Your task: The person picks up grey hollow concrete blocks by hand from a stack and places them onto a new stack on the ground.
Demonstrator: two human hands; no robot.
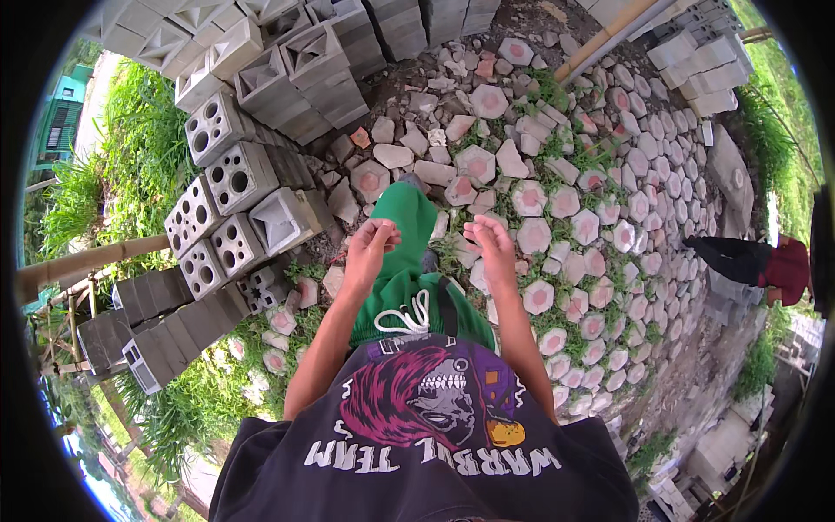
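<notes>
My left hand (372,247) is raised before my body, its fingers curled in against the thumb; nothing shows in it. Across from it, my right hand (493,250) is held at the same height, with fingers loosely bent and slightly apart, holding nothing. A gap lies between the two hands, and neither touches any object. Below them are my green trousers (396,270) with a white drawstring (409,313) tied in a bow. Under and around my feet lie hexagonal paving blocks (476,163) with reddish centres, mixed with broken stone pieces (393,156).
Grey hollow concrete blocks (239,178) are stacked at left, and taller block stacks (300,83) stand ahead. A bamboo pole (613,39) slants at the far right. Another person (783,270) in a dark red top stands at right. Grass (143,130) grows at left.
</notes>
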